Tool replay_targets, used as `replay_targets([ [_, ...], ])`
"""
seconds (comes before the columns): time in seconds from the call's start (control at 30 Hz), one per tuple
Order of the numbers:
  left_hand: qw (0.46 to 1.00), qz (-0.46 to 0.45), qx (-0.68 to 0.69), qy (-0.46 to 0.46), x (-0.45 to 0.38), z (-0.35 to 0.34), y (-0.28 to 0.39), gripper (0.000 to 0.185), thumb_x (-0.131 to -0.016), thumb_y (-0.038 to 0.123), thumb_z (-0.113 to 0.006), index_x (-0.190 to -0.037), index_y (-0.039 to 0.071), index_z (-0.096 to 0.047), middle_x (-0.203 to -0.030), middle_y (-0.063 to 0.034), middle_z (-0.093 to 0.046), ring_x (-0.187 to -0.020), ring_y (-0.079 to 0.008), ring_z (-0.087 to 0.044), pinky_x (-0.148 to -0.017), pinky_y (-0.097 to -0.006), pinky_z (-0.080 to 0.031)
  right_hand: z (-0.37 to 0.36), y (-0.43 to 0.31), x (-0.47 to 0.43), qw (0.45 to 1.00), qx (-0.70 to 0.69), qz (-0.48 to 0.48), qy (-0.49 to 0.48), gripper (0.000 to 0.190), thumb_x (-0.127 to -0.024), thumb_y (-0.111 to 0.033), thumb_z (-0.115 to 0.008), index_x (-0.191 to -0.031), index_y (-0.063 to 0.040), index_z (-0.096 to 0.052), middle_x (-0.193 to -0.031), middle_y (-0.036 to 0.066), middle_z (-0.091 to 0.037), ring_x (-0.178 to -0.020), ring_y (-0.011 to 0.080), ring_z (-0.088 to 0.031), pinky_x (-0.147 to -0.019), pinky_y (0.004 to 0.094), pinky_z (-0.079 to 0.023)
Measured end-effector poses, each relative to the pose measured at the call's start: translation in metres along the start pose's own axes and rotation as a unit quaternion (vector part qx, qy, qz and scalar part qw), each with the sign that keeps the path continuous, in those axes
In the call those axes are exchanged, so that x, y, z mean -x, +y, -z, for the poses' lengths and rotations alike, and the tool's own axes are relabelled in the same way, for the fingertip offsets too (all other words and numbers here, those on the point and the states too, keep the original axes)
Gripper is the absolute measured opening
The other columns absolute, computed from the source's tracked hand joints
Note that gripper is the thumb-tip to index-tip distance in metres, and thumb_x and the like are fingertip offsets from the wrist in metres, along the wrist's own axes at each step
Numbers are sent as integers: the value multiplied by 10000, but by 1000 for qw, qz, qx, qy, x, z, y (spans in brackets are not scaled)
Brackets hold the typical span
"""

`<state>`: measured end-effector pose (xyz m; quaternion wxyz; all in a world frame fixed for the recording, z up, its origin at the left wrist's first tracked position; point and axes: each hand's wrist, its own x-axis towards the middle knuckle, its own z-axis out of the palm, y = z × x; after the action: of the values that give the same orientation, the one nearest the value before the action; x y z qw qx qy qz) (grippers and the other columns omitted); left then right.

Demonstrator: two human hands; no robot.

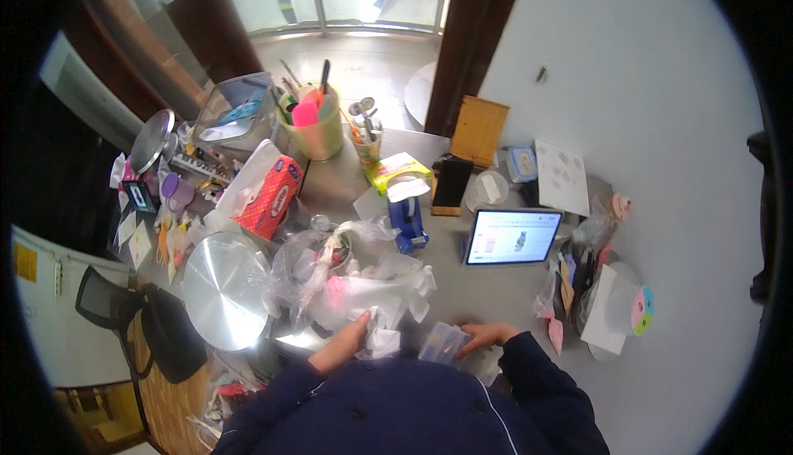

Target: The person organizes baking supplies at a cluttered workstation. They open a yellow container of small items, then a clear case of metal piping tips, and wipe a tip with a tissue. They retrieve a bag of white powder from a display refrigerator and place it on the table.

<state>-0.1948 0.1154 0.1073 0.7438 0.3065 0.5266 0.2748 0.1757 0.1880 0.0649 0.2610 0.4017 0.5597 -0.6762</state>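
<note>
My left hand (348, 338) grips a crumpled white tissue (383, 338) near the table's front edge. My right hand (486, 337) has its fingers on a small clear plastic box (441, 343), tilted close to my body. Beyond the left hand lies a heap of crumpled clear plastic piping bags (303, 275), with white paper (365, 294) and something pink among them. Left of the heap is a round metal turntable (226, 291). A blue tape dispenser (409, 226) stands past the heap. To its right, a tablet (515, 237) leans upright with its screen lit.
A red tissue pack (269, 198), a green tool bucket (313, 130) and a clear bin (238, 111) stand at the back left. A phone (452, 181) rests on a wooden stand. Filled piping bags (554, 331) hang at the right edge. Beside the table is a black chair (167, 331).
</note>
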Motion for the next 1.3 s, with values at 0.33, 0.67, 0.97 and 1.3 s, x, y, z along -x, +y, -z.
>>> replay_targets([
  [0.33,992,-70,-106,24,36,3,45,448,-1014,329,-524,-1321,3,-531,-1073,-83,-646,-914,-140,-610,-789,-279,-506,6,-8,-10,992,-100,11,-81,794,-783,-294,-809,-1406,-10,-406,-1244,93,-554,-1207,203,-483,-1017,323,-390],
  [0.67,986,-52,-127,92,56,20,41,308,-990,298,-571,-1078,7,-622,-817,-5,-612,-678,-76,-567,-592,-244,-491,36,-75,39,960,-269,81,15,671,-763,-190,-788,-1358,-38,-517,-1289,103,-601,-1184,233,-563,-1046,362,-414],
  [0.97,998,-41,-27,51,77,28,33,284,-1009,225,-550,-1164,-11,-583,-914,-4,-630,-758,-58,-578,-622,-220,-498,103,-286,-6,851,-466,235,55,564,-876,-343,-685,-1319,-35,-520,-1194,136,-632,-1073,281,-635,-929,447,-526],
  [1.3,988,-16,51,146,122,39,21,301,-990,271,-582,-1158,24,-616,-923,4,-637,-762,-55,-575,-625,-222,-495,185,-371,-140,900,-396,115,140,448,-855,-337,-718,-1164,-31,-613,-1069,132,-704,-935,274,-692,-837,430,-565],
])
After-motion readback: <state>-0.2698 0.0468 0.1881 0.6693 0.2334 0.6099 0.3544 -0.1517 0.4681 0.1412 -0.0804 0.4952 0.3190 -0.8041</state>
